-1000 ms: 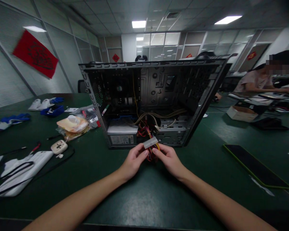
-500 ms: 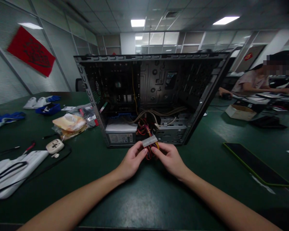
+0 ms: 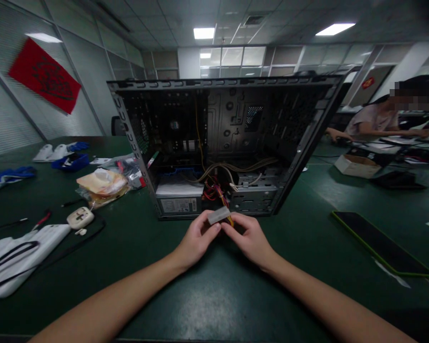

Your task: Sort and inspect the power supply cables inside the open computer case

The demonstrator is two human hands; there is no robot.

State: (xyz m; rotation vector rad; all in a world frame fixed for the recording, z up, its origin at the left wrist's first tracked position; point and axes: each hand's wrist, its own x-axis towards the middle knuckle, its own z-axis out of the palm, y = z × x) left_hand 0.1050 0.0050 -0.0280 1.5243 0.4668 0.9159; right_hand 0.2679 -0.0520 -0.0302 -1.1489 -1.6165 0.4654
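A wide white power connector [image 3: 219,216] with coloured wires is pinched between my two hands, just in front of an open computer case [image 3: 186,85]. My left hand [image 3: 199,238] grips its left end, thumb in front. At the right end, the fingers of my right hand [image 3: 249,238] close on the connector beside its yellow wires. The wire bundle [image 3: 219,193] runs back into the case, next to the power supply [image 3: 179,205] at lower left. A small white plug [image 3: 233,187] hangs loose there. My fingers hide the connector's underside.
On the left lie a plastic-bagged item [image 3: 102,183], a blue tray [image 3: 69,163], a cream-coloured device [image 3: 80,217] and a white slab with black cables [image 3: 35,257]. A black panel edged in green [image 3: 381,243] lies right. A person [image 3: 375,119] sits beyond, near a cardboard box [image 3: 357,165].
The connector has turned in my fingers and dropped slightly to the left; its pin face shows less clearly. My thumbs have come closer together. The case has stayed put.
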